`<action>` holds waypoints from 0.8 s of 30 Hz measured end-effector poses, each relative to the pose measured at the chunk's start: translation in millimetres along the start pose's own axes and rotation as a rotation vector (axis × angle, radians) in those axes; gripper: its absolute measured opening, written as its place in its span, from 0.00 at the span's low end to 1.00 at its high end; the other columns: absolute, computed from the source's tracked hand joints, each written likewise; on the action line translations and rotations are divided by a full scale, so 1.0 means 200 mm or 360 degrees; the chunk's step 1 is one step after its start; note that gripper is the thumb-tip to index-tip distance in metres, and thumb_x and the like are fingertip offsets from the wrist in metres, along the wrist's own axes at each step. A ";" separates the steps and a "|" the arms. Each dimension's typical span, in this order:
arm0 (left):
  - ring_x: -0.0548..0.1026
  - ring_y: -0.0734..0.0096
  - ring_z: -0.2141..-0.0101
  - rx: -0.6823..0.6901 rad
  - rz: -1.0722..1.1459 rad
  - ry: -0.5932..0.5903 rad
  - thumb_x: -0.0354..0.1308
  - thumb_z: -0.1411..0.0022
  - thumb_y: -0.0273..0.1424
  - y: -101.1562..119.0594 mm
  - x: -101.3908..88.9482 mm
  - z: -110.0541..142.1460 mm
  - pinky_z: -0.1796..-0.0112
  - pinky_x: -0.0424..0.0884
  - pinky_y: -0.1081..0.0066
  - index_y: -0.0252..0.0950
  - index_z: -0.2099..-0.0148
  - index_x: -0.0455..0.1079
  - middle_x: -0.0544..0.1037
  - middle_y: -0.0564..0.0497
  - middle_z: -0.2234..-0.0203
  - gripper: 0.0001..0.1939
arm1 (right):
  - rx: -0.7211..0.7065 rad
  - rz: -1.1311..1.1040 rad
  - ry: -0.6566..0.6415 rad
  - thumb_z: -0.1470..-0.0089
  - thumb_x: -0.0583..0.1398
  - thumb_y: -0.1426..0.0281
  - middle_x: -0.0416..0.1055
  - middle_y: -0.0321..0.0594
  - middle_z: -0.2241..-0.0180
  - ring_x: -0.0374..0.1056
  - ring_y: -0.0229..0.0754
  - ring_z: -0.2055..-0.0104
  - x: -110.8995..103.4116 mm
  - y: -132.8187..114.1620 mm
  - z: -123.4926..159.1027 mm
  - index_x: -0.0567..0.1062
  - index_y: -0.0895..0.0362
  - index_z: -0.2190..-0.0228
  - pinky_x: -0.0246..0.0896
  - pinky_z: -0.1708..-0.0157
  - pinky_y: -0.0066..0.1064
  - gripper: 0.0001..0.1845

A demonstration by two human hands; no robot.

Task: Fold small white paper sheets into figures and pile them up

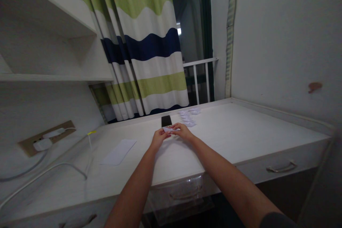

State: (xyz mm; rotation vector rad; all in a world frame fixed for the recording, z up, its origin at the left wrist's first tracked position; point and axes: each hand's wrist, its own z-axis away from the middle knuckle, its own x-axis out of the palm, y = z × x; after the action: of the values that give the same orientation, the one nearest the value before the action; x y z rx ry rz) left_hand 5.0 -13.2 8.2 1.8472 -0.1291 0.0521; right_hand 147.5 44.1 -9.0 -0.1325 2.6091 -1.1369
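At the white desk, left hand and right hand both grip a small paper between the fingers, just nearside of a black phone. White paper pieces lie beyond, rightward; flat sheet at left.

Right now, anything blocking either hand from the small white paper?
Nothing visible: the left hand and right hand both hold the small white paper. The black rectangular object lies just beyond, not between.

Striped curtain is hanging at the back, white plugs are sitting on a brown panel, brownish blotch (maybe a stain?) is marking the wall.
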 end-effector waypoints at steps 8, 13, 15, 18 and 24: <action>0.74 0.69 0.68 0.0024 0.0011 0.0010 0.63 0.59 0.31 0.01 0.00 0.00 0.59 0.67 0.63 0.30 0.63 0.71 0.77 0.46 0.68 0.17 | 0.0155 -0.0070 -0.0068 0.66 0.63 0.64 0.70 0.40 0.71 0.65 0.38 0.69 0.00 -0.04 0.01 0.73 0.60 0.78 0.60 0.67 0.30 0.12; 0.74 0.68 0.67 0.0021 0.0030 0.0018 0.63 0.59 0.31 0.00 0.00 0.00 0.58 0.67 0.62 0.30 0.63 0.70 0.76 0.45 0.67 0.18 | 0.0132 -0.0078 -0.0029 0.67 0.63 0.66 0.69 0.39 0.72 0.65 0.38 0.69 0.00 -0.05 0.01 0.71 0.60 0.80 0.61 0.67 0.30 0.10; 0.74 0.69 0.67 0.0048 0.0087 0.0055 0.63 0.58 0.31 0.00 0.00 -0.01 0.58 0.67 0.62 0.30 0.62 0.69 0.76 0.46 0.69 0.18 | 0.0177 -0.0133 -0.0016 0.67 0.63 0.67 0.68 0.37 0.74 0.64 0.35 0.73 0.01 -0.06 0.01 0.70 0.60 0.76 0.61 0.72 0.29 0.12; 0.74 0.70 0.68 0.0074 0.0184 0.0125 0.63 0.58 0.31 0.00 -0.01 -0.01 0.58 0.67 0.63 0.30 0.62 0.69 0.76 0.47 0.70 0.19 | 0.0217 -0.0275 -0.0029 0.68 0.63 0.68 0.66 0.34 0.76 0.62 0.32 0.77 0.02 -0.08 0.01 0.68 0.59 0.73 0.60 0.79 0.25 0.15; 0.73 0.73 0.69 0.0062 0.0222 0.0137 0.63 0.59 0.29 0.00 -0.01 -0.02 0.58 0.67 0.66 0.31 0.62 0.69 0.76 0.49 0.71 0.18 | 0.0367 -0.0560 0.0040 0.69 0.65 0.67 0.67 0.33 0.76 0.64 0.33 0.77 0.01 -0.11 0.02 0.66 0.58 0.70 0.63 0.78 0.26 0.20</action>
State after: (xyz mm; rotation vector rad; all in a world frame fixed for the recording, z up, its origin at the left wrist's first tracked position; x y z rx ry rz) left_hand 2.8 -9.7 9.6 1.8695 -0.1977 0.2321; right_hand 145.9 25.8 4.8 -0.5469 2.5151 -1.5538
